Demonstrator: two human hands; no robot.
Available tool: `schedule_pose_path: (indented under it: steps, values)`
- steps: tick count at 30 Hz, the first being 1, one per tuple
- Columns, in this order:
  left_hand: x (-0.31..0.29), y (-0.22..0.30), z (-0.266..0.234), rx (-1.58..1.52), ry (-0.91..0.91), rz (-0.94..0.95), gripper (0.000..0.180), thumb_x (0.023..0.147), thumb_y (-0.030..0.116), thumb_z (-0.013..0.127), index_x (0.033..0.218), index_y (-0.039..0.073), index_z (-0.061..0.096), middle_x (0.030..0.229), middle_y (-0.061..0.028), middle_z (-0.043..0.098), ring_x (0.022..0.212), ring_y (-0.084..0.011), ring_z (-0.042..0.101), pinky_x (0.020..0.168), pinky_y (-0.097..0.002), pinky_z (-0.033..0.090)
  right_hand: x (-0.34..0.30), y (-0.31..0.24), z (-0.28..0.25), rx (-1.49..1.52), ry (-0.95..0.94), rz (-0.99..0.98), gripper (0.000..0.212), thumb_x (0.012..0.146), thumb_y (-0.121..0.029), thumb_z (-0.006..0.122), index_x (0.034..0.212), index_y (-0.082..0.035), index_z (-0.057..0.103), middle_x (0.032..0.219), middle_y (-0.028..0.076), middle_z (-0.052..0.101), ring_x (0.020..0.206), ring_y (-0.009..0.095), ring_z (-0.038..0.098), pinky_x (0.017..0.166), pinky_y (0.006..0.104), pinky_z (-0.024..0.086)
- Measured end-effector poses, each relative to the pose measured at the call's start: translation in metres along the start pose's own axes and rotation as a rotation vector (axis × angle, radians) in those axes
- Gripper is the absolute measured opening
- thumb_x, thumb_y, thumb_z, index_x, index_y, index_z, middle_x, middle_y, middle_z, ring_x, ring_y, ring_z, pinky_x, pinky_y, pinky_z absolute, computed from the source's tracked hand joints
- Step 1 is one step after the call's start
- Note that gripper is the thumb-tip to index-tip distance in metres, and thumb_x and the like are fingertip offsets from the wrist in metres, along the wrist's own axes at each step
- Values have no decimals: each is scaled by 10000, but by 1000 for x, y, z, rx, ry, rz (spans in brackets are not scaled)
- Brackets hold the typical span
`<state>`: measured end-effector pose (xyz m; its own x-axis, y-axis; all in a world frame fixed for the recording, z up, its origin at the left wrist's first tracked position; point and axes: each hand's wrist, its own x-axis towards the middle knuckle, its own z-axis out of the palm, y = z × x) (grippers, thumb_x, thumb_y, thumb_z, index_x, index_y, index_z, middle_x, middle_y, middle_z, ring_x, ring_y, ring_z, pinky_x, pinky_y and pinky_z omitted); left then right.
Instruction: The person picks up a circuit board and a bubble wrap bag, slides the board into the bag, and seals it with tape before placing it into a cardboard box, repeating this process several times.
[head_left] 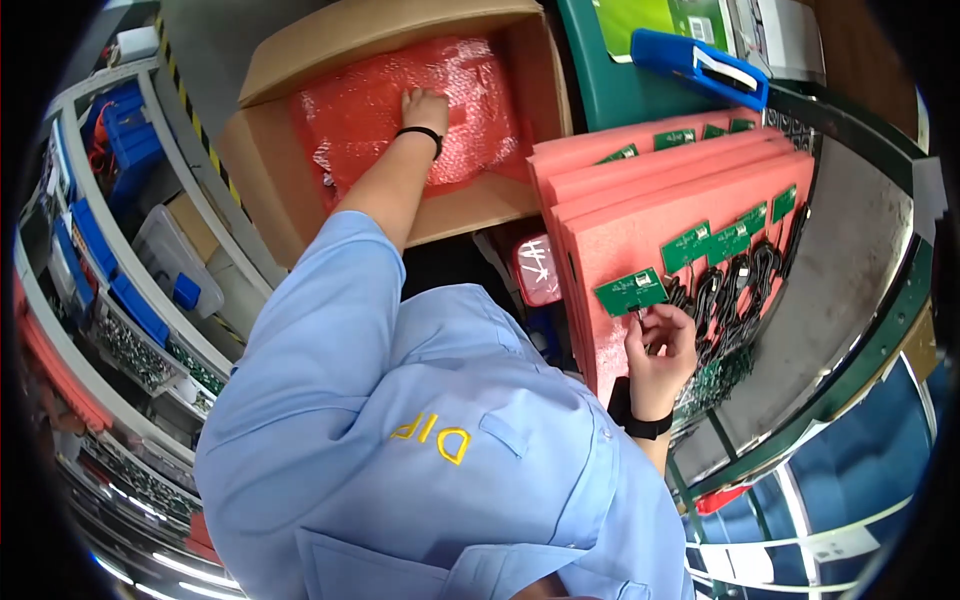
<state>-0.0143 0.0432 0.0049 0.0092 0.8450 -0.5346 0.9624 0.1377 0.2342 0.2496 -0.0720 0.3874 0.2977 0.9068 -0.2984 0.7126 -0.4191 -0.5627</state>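
My left hand (pixel 425 110) lies palm down on red bubble wrap (pixel 360 120) inside an open cardboard box (pixel 385 27), its fingertips slightly apart. On the other side, my right hand (pixel 663 352) is closed in a pinch at the lower edge of a green circuit board (pixel 630 291), where a dark cable seems to join it. That board is in front of a stack of upright pink foam sheets (pixel 610 235). More green circuit boards (pixel 688 245) stand along the front sheet, with bundled black cables (pixel 735 300) hanging below them.
A blue plastic holder (pixel 700 68) stands on a green surface (pixel 590 60) behind the foam. A red container (pixel 538 270) sits between box and foam. Metal shelving (pixel 200 320) with blue bins (pixel 135 140) runs along the left; a green-edged rack (pixel 850 400) curves around the right.
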Motion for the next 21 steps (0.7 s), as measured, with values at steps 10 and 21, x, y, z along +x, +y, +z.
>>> schedule_pose_path:
  steps: [10,21]
  values:
    - [-68,8,-95,-787,559,136,214,826,-12,531,1019,40,608,1128,-148,609,1075,-332,557,1027,-440,385,-8,21,-28,98,-97,7,148,759,37,737,824,7,607,825,19,582,680,67,504,601,194,411]
    - [-164,53,-214,-835,605,391,215,805,30,644,999,105,697,841,-98,623,765,-219,634,644,-330,505,-17,37,-52,574,-208,109,137,787,12,711,846,-44,601,994,71,597,816,141,590,758,267,462]
